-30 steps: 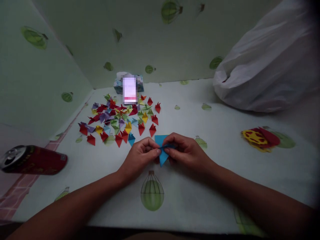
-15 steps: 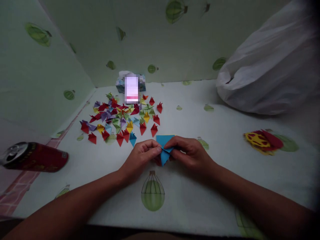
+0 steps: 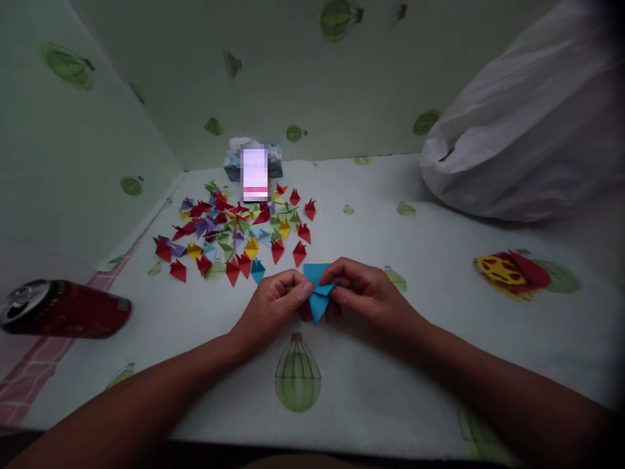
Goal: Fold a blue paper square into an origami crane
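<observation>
Head view, left hand (image 3: pixel 278 301): fingers pinch blue paper (image 3: pixel 318 307)
Right hand (image 3: pixel 365 293): fingers grip its right side
Blue paper: between hands, well inside desk's (image 3: pixel 381 397) near edge
Paper birds (image 3: pixel 251 248): just beyond left hand
White bag (image 3: pixel 517 156): well apart

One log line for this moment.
left hand: pinches blue paper | right hand: pinches it too | beyond hands: colorful folded pieces

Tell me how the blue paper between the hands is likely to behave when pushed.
The blue paper is probably light, being a small, thin folded piece. Its lower point may be fairly stiff, since it looks layered and keeps straight edges. The flap across its middle would likely bend easily, as it seems to lift away from the layer below.
</observation>
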Motion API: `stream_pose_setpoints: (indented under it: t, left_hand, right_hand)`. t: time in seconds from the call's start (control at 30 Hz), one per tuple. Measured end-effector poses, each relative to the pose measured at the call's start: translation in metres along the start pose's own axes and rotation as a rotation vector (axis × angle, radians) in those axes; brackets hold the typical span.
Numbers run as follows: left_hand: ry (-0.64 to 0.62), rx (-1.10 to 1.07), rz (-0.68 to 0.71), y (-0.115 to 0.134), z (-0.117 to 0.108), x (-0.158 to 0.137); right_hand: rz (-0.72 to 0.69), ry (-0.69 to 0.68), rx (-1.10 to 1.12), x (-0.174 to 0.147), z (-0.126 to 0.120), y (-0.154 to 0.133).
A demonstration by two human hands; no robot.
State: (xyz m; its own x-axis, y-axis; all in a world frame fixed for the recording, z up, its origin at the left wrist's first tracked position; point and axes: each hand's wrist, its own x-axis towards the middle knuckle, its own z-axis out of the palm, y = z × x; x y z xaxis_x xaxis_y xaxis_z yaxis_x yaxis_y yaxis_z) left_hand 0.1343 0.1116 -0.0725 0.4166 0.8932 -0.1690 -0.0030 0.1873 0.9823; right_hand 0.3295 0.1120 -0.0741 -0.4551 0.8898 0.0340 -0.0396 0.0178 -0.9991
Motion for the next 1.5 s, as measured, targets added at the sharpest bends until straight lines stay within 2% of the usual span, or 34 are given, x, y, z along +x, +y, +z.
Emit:
stream_pose_setpoints:
  t: [0.17, 0.3, 0.63, 0.9, 1.13, 1.2, 1.37, 1.5]
  left_hand:
    - [0.039, 0.066, -0.010, 0.001, 0.000, 0.001]
    - [0.039, 0.092, -0.024, 0.002, 0.000, 0.002]
    - [-0.046, -0.145, -0.056, -0.012, -0.001, 0.006]
    - [-0.027, -0.030, -0.050, -0.004, 0.001, 0.004]
    - [-0.017, -0.041, -0.063, -0.003, 0.001, 0.005]
    - [-0.023, -0.041, -0.072, -0.005, 0.000, 0.005]
    - [-0.025, -0.004, -0.099, -0.004, -0.001, 0.005]
    - [-0.009, 0.009, -0.092, -0.003, 0.000, 0.005]
  right_hand:
    - [0.099, -0.023, 0.158, 0.002, -0.001, 0.001]
    - [0.106, -0.040, 0.202, 0.003, -0.001, 0.002]
    - [0.071, -0.056, 0.376, 0.003, -0.004, 0.011]
    - [0.110, -0.008, 0.337, 0.003, -0.004, 0.008]
    - [0.109, -0.017, 0.324, 0.003, -0.004, 0.008]
    - [0.106, -0.011, 0.279, 0.004, -0.005, 0.006]
    - [0.086, -0.019, 0.006, 0.003, -0.006, -0.001]
    - [0.099, -0.025, 0.057, 0.002, -0.008, 0.000]
